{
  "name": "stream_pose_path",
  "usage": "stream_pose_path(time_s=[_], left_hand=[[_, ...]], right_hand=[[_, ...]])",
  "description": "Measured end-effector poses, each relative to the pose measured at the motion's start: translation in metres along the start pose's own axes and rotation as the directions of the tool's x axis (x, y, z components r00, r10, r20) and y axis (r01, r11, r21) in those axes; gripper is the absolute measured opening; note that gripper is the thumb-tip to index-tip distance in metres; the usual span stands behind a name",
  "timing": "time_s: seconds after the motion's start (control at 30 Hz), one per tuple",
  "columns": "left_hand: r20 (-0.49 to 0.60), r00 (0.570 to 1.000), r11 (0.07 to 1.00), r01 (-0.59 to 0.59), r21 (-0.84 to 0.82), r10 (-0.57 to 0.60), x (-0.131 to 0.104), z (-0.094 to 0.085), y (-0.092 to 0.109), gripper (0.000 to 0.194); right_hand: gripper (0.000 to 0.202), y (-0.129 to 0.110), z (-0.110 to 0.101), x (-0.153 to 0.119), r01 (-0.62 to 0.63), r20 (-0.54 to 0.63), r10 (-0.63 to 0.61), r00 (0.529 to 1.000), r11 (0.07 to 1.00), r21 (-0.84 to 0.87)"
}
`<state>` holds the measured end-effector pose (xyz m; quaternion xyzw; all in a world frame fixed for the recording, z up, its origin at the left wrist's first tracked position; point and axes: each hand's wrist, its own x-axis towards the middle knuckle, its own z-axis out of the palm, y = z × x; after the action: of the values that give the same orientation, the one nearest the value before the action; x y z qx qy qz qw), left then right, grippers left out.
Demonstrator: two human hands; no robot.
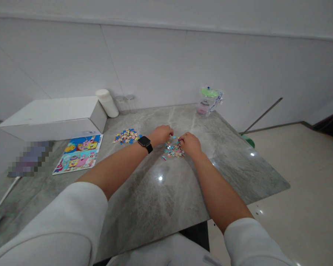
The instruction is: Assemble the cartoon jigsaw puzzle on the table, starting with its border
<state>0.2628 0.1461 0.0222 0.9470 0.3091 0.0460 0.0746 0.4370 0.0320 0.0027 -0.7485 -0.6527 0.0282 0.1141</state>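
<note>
A grey marble-patterned table (pixel 144 207) stands against a white wall (pixel 166 62). At its far left lies a long white cardboard box (pixel 55 117). Just beside the box's right end stands a white cylindrical container (pixel 107 103), tilted slightly, and next to that two small clear jars (pixel 125 103) with grey lids. In front of the box lies a colourful cartoon picture sheet (pixel 80 153), flat on the table. A separate heap of blue and yellow puzzle pieces (pixel 127 136) sits to the right of the sheet. At the far edge stands a clear plastic bag (pixel 209 100) holding a green-lidded item. Beige floor tiles (pixel 299 184) show to the right.
</note>
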Motion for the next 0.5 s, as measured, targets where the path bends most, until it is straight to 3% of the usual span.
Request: stream_pose_path(time_s=[0.1,0.23,0.33,0.5], left_hand=[[-0.010,0.999,0.999,-0.034,-0.021,0.034,-0.018,-0.004,-0.004,0.026],[0.050,0.990,0.991,-0.133,-0.021,0.134,-0.047,0.005,-0.004,0.025],[0.046,0.991,0.992,-0.125,0.025,0.124,-0.068,0.011,-0.004,0.026],[0.016,0.997,0.995,-0.082,0.047,0.082,-0.101,0.007,0.000,0.025]], right_hand=[[0.031,0.001,-0.001,-0.001,0.019,-0.007,-0.019,1.000,0.999,0.043],[0.030,-0.001,-0.002,-0.006,0.129,0.107,-0.137,0.985,0.989,0.076],[0.025,0.002,-0.005,-0.010,0.179,0.169,-0.191,0.967,0.980,0.083],[0.031,0.019,-0.012,-0.014,0.136,0.232,-0.148,0.961,0.989,0.064]])
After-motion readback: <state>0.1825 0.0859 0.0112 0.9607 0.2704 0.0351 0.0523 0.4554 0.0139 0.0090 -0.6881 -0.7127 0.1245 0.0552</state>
